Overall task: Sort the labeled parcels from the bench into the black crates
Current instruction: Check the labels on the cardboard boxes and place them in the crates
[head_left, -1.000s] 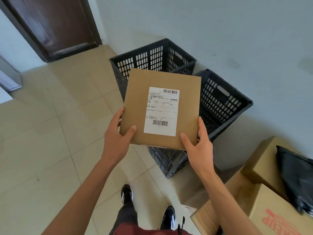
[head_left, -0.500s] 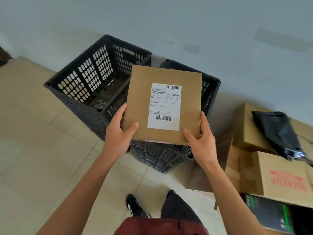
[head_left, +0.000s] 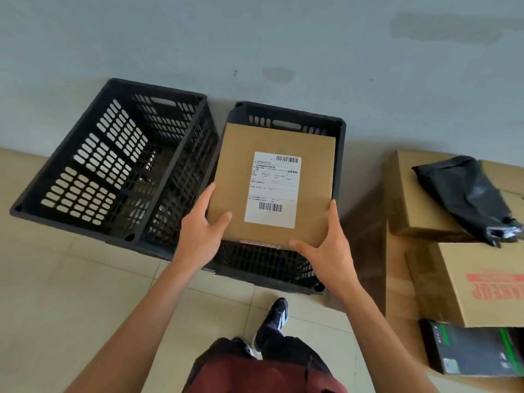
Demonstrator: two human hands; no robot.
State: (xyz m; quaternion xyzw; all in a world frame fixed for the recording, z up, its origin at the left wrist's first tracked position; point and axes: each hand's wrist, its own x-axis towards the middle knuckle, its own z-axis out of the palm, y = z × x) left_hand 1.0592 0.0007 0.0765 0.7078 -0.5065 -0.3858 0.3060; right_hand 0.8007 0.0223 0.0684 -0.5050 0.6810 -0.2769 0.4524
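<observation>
A flat brown cardboard parcel (head_left: pixel 235 177) with a white barcode label faces up between my hands. My left hand (head_left: pixel 200 236) grips its near left corner, thumb on top. My right hand (head_left: pixel 326 251) grips its near right corner the same way. The parcel hovers over the right black crate (head_left: pixel 341 129), covering most of its opening. The left black crate (head_left: pixel 31 204) stands beside it with its slotted inside showing; I see nothing in it.
Both crates stand on a tiled floor against a grey wall. To the right are stacked cardboard boxes (head_left: pixel 482 290), a black plastic mailer bag (head_left: pixel 465 194) on top and a dark flat box (head_left: pixel 470 353) lower down. My feet (head_left: pixel 276 313) stand just before the crates.
My view has swung right and downward, so both crates now lie square in front. The parcel has moved with both hands from over the crates' gap to above the right crate.
</observation>
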